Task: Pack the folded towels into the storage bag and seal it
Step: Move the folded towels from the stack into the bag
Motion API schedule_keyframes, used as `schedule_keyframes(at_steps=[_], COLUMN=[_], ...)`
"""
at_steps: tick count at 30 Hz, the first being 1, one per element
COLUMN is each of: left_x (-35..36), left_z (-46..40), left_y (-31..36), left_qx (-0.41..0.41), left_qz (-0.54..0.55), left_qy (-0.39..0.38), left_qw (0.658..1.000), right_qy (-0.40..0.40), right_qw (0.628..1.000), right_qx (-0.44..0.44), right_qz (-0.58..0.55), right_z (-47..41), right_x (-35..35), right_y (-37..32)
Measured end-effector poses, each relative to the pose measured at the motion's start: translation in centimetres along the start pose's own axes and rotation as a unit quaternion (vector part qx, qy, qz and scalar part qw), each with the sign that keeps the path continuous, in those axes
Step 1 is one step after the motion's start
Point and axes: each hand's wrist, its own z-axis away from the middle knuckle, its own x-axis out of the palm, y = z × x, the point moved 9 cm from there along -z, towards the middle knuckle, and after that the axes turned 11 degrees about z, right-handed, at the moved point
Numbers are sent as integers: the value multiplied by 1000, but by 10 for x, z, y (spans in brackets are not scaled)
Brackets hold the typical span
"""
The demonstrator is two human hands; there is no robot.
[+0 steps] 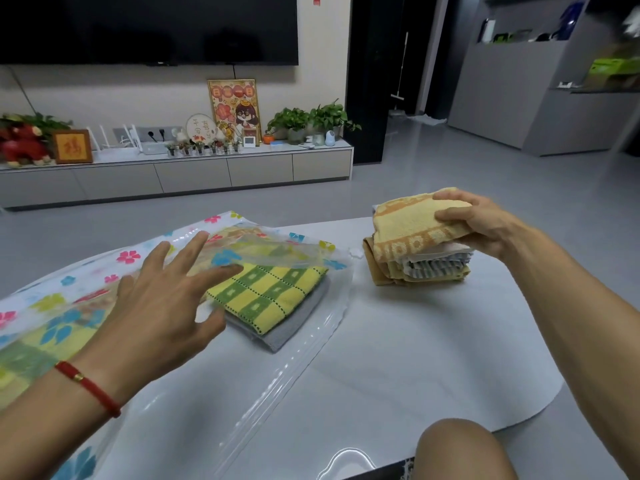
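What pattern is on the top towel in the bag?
Green and yellow checks with dark dotted lines on the top towel, seen in the head view.

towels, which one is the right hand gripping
The yellow-and-orange towel on top of the stack by the right hand. The others in that stack lie under it, and the green-and-yellow checked towel sits in the bag's mouth near the left hand.

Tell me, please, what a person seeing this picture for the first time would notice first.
Probably the right hand, gripping a yellow-orange towel on top of a folded stack at the table's right side. Next, the left hand, fingers spread, at the open mouth of the flowered clear storage bag, where a green-yellow checked towel lies on a grey one.
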Motion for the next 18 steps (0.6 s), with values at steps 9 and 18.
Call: schedule_keyframes(at_steps=[9, 18], left_x=[4, -75], left_z=[54, 34], left_y=[-53, -47], left_qx=[-74, -69], left_qz=[-13, -13], left_qy=[-119, -82], left_qw=[990, 994], right_qy=[-284, -252], right_qw=[959, 961], right_qx=[24, -115], right_qz=[-14, 3], right_z=[151, 191], right_x=[111, 332], right_y=[18, 14])
